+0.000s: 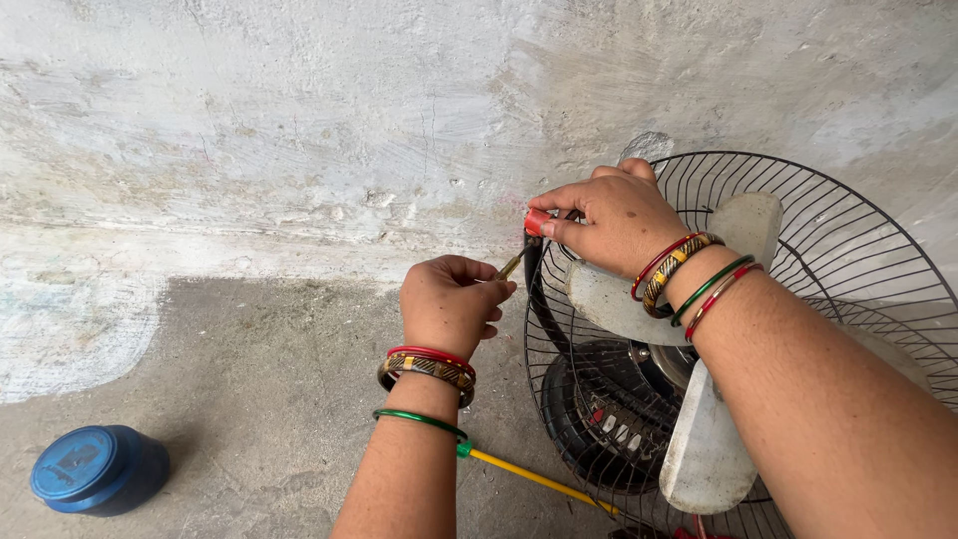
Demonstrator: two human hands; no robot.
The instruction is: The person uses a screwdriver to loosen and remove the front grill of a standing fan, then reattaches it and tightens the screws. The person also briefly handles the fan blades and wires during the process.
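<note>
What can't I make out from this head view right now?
- Tool tip at the fan guard rim: covered by the right hand.
- Tool handle: hidden inside the left hand; only a thin shaft shows.
- Fan base: cut off by the bottom edge.
- Yellow rod: its near end runs behind the guard.

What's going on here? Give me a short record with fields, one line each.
Setting: concrete floor by a rough whitewashed wall
Left hand: grips a thin tool, tip at the fan's rim
Right hand: pinches a small red piece on the rim
Fan: black wire guard, pale blades
Nearby: blue round container, yellow rod
</note>
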